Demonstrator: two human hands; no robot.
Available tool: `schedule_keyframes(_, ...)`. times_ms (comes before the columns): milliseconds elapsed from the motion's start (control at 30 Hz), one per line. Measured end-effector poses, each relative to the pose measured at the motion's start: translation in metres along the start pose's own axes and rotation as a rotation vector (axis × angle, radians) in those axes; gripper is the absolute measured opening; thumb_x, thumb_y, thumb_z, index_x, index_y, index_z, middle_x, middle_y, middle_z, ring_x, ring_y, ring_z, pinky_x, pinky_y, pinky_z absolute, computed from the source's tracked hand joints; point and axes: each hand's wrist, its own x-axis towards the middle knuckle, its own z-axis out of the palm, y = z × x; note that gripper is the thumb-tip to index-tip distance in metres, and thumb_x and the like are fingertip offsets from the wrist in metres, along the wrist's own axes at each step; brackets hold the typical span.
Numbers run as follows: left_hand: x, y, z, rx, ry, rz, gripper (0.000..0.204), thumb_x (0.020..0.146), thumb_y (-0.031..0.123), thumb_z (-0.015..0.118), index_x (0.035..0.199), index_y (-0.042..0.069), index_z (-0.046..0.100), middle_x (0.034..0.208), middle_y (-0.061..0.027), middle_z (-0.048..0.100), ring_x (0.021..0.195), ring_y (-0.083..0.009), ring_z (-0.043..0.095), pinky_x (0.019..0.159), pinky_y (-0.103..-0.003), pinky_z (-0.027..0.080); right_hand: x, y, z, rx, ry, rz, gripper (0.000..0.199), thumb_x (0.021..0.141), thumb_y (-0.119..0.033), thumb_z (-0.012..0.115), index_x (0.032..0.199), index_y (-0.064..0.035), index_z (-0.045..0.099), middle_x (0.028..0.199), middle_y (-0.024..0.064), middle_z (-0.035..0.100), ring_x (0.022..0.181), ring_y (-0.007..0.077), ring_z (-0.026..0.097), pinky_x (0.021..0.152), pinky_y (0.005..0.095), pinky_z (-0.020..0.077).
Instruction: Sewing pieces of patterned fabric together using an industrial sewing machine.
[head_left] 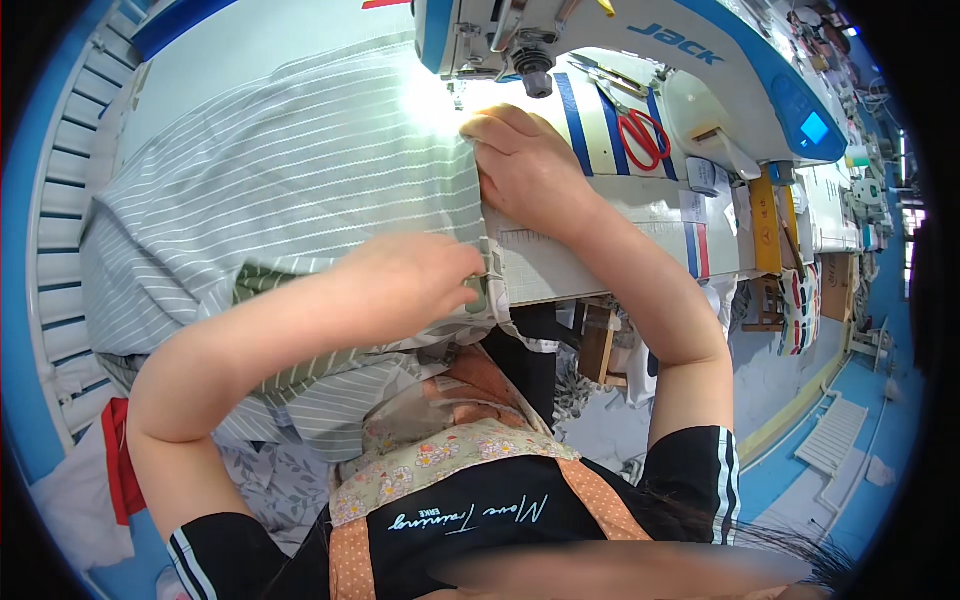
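Note:
A grey-green striped fabric (pixel 300 150) spreads over the sewing table and drapes down its near side. My right hand (pixel 525 165) is closed at the fabric's right edge, just below the sewing machine's (pixel 600 35) lit needle area; its fingertips pinch the cloth there. My left hand (pixel 420 280), slightly blurred, is curled at the same edge nearer my body, with thumb and forefinger at the cloth. A dark green patch (pixel 285 375) of cloth shows below my left forearm. Glare hides the needle and the exact stitching spot.
Red-handled scissors (pixel 643 140) lie right of the machine head, with metal tweezers or snips (pixel 605 75) beyond them. A ruler strip (pixel 525 237) runs along the table's near part. A yellow upright piece (pixel 766 225) stands at right. White slatted rails (pixel 62 210) line the left side.

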Motion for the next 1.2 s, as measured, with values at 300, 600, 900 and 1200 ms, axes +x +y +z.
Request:
schedule_keyframes(300, 0.041, -0.064, -0.017, 0.327, 0.433, 0.107, 0.028, 0.089, 0.017, 0.064, 0.114, 0.007, 0.065, 0.116, -0.0104, 0.062, 0.111, -0.0289, 0.059, 0.092, -0.042, 0.049, 0.000, -0.002, 0.000, 0.064, -0.017, 0.029, 0.019, 0.069, -0.009, 0.072, 0.087, -0.0031, 0.066, 0.109, 0.0066, 0.063, 0.101, 0.0260, 0.061, 0.088, 0.0384, 0.0532)
schedule_keyframes(600, 0.037, -0.084, -0.004, 0.475, 0.517, 0.275, 0.038, 0.084, 0.020, 0.069, 0.122, 0.014, 0.065, 0.125, -0.0014, 0.061, 0.118, -0.0237, 0.056, 0.099, -0.041, 0.044, -0.008, -0.009, -0.009, 0.157, -0.038, 0.056, 0.033, 0.068, -0.007, 0.071, 0.100, -0.0068, 0.066, 0.104, 0.0073, 0.064, 0.101, 0.0275, 0.063, 0.086, 0.0391, 0.0538)
schedule_keyframes(900, 0.034, -0.086, -0.007, 0.443, 0.498, 0.278, 0.043, 0.083, 0.021, 0.070, 0.125, 0.018, 0.064, 0.127, -0.0018, 0.060, 0.121, -0.0252, 0.055, 0.102, -0.043, 0.042, -0.019, -0.026, -0.019, 0.121, -0.139, 0.007, 0.042, 0.068, -0.005, 0.068, 0.110, -0.0076, 0.067, 0.118, 0.0062, 0.063, 0.116, 0.0260, 0.060, 0.095, 0.0400, 0.0491)
schedule_keyframes(1200, 0.044, -0.103, -0.020, 0.368, 0.470, 0.311, 0.042, 0.081, 0.016, 0.070, 0.122, 0.019, 0.067, 0.127, -0.0044, 0.060, 0.121, -0.0268, 0.055, 0.101, -0.043, 0.042, -0.012, -0.021, -0.011, 0.101, -0.165, 0.045, 0.044, 0.070, -0.007, 0.068, 0.114, -0.0065, 0.067, 0.120, 0.0061, 0.061, 0.117, 0.0252, 0.059, 0.097, 0.0402, 0.0465)
